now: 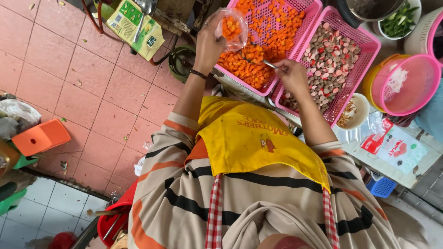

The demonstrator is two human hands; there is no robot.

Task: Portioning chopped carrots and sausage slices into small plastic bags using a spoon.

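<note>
I am holding a small clear plastic bag [232,27] in my left hand [210,44], fingers clenched around the bag's rim at the 12 o'clock part of the view. The bag is already containing a portion of diced orange carrot. A dark band is sitting on the left wrist.

My right hand [290,74] is grasping a metal spoon [260,61], fingers closed on its handle. The spoon's bowl is pointing toward 10 o'clock from the hand and is resting in the diced carrot [258,50], just below the bag.

The carrot is lying in a pink plastic basket [310,8] at 12 o'clock. At 3 o'clock of it, touching its side, a second pink basket [369,46] is holding sliced brown and red rounds [330,60]. Both baskets are resting on the table [415,173].

At 5 o'clock of the second basket, a small white bowl [362,110] is holding a pale fried crumble. At 3 o'clock, a round pink strainer [406,85] is sitting in a yellow tub. At 1 o'clock, a white bowl of chopped greens [399,20] is standing beside a dark pot.

A yellow apron [251,138] is covering my striped shirt. At 9 o'clock, an orange stool [41,137] is standing on the pink tiled floor [83,87].
</note>
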